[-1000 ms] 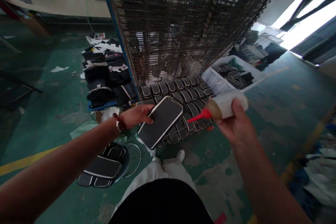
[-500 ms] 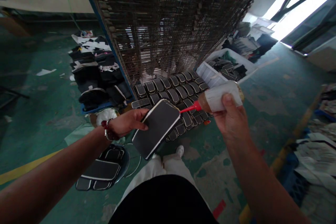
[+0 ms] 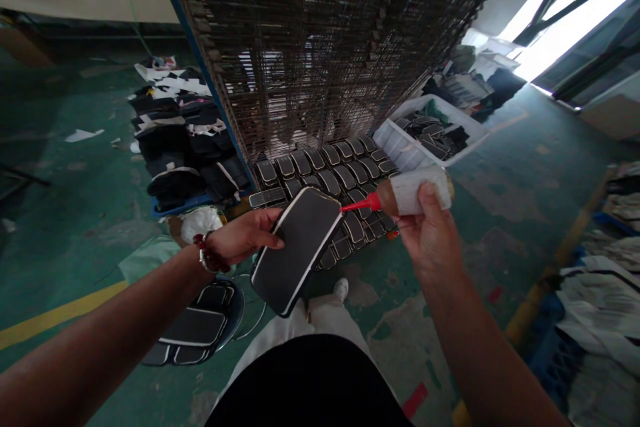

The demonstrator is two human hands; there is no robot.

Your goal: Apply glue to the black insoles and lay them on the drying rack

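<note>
White crate point(image 3: 400, 145): sat on the green floor point(image 3: 90, 213) to the right of the rack, holding a loose heap of dark pieces, with one greenish scrap among them
Blue tray point(image 3: 233, 310): lay by the person's left side, carrying flat black panels with pale edging, stacked one on another
Tiled rows point(image 3: 325, 170): dozens of small dark pads lined up in neat ranks on the floor at the foot of the wire rack point(image 3: 320, 47), each with a light border
Dark stack point(image 3: 180, 147): a pile of black pieces with white strips (too jumbled to count) stood left of the rack's blue post
Panel point(image 3: 295, 247): and there it was, held up in the air over the knees, a black rounded rectangle with a thin white rim, matte face tilted towards the camera, its upper corner close to the bottle's tip
Left hand point(image 3: 247, 235): gripped the panel by its left edge, thumb on the face, fingers curled behind; a beaded band sat at the wrist
Right hand point(image 3: 430, 230): wrapped firmly round the glue bottle point(image 3: 407, 192), thumb pressed on its white label
Glue bottle: lay nearly level, brownish body, red nozzle pointing left and reaching the panel's upper right corner; actual contact could not be judged
</note>
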